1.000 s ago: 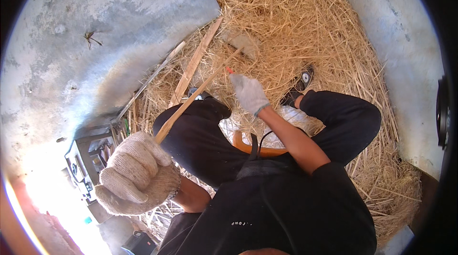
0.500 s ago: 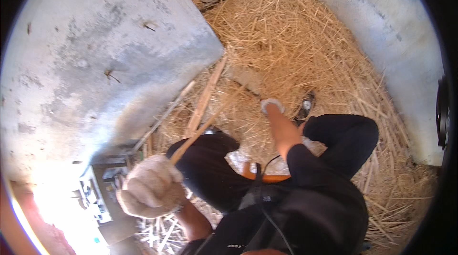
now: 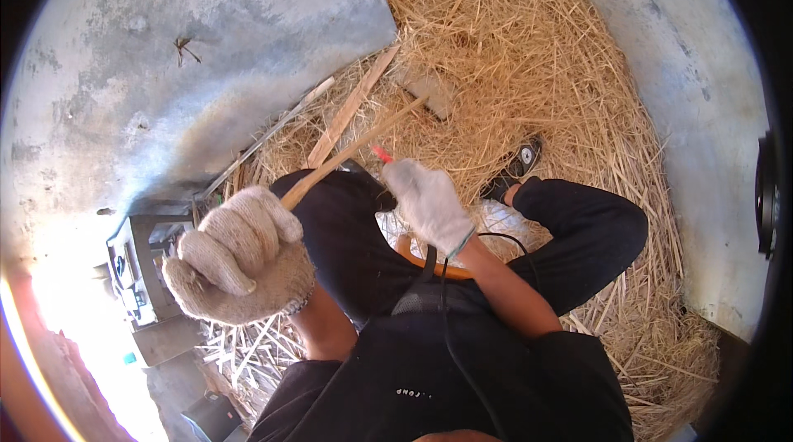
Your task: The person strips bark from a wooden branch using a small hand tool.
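My left hand (image 3: 239,256), in a whitish knitted glove, is closed around a thin strip of wood (image 3: 355,147). The strip slants up and away to the right, its far end above the straw. My right hand (image 3: 429,204), also gloved, is closed in front of my lap. A small red tip (image 3: 381,154) sticks out of its fingers toward the strip; the rest of that object is hidden in the glove. Beyond the hands, a flat block (image 3: 431,93) lies in the straw with a dark narrow piece along its near edge.
Straw (image 3: 529,45) and split strips cover the floor. A flat board (image 3: 351,107) and a thin pole lie along the pale wall (image 3: 231,54) at left. Another wall (image 3: 686,111) stands at right. I sit on something low with an orange edge (image 3: 413,252).
My right hand has drawn back from the floor near the block to my lap, the red tip now showing. My left hand has moved slightly left and up, still holding the strip.
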Available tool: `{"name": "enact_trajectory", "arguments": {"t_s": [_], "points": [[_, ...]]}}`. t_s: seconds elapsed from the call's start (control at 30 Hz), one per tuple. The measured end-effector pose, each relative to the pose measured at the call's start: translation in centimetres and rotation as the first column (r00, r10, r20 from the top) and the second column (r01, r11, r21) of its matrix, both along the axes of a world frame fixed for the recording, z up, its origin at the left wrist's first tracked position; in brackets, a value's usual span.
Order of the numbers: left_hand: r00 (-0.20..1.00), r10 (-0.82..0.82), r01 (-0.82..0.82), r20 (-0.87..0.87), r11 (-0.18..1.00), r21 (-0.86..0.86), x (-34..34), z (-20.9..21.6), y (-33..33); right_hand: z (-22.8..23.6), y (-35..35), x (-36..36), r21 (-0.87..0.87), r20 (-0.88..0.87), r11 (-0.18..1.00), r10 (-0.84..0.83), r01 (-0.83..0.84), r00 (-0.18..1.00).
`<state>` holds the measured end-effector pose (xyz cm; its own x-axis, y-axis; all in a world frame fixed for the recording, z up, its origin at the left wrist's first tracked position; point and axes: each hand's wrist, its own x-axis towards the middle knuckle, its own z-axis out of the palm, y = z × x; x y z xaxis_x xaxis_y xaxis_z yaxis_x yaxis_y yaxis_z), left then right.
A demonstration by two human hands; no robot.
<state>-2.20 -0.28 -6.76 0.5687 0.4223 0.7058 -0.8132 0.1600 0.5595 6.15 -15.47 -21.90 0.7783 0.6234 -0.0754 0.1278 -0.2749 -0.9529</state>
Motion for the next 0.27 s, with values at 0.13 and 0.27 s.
{"name": "enact_trajectory", "arguments": {"t_s": [0.13, 0.27], "points": [[1.0, 0.006, -0.006, -0.017, 1.0, -0.006, -0.3, -0.4, -0.3, -2.1, 1.3, -3.4, 0.017, 0.34, 0.999, 0.022, -0.029, 0.94], [0.999, 0.03, -0.029, 0.017, 0.996, -0.08, -0.7, -0.9, 1.0, -2.3, 2.3, -2.6, 0.063, 0.236, 0.997, -0.049, 0.035, 0.97]]}}
